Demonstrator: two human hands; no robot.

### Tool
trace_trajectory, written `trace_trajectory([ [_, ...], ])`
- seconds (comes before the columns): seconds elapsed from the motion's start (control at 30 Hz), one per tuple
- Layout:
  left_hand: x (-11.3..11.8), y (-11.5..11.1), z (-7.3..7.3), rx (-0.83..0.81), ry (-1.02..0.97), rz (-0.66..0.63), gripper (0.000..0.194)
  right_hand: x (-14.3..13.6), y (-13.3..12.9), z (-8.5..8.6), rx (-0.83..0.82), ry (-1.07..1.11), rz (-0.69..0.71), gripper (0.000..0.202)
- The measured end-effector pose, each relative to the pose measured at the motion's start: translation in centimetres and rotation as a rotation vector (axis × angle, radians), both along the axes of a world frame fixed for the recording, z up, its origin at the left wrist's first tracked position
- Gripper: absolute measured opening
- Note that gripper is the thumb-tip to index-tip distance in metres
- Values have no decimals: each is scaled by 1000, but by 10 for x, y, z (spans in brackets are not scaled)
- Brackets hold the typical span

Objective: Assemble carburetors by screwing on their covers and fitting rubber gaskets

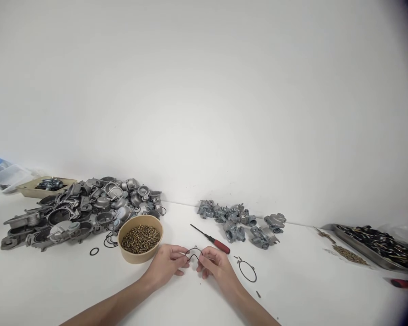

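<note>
Between my two hands a thin black rubber gasket (196,247) is held up, its lower edge bent into a wave. My left hand (170,262) pinches its left side with thumb and fingers. The right side is gripped by my right hand (216,266) in the same way. Close to my left hand stands a round tan tub (127,256) of brass-coloured screws (141,238). Just beyond my right hand lies a screwdriver (219,245) with a red handle. Another black gasket (248,271) rests flat to the right of my right hand.
Grey metal covers (104,202) are heaped at the left, with black rings (94,251) beside them. Carburetor-like bodies (234,231) stand near the wall. A metal tray (353,246) of dark parts, brass pieces (350,255) and a red-handled tool (403,283) are at the right.
</note>
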State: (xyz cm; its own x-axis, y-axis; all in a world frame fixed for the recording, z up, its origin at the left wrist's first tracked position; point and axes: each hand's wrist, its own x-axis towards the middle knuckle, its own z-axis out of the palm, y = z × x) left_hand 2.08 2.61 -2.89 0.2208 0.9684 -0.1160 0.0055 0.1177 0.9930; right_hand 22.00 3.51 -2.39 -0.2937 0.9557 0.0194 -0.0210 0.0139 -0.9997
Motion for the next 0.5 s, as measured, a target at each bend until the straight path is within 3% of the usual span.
trace_trajectory([
  [0.5,-3,3,-3,19,-136,-13,44,2,4,-5,-63,42,3,42],
])
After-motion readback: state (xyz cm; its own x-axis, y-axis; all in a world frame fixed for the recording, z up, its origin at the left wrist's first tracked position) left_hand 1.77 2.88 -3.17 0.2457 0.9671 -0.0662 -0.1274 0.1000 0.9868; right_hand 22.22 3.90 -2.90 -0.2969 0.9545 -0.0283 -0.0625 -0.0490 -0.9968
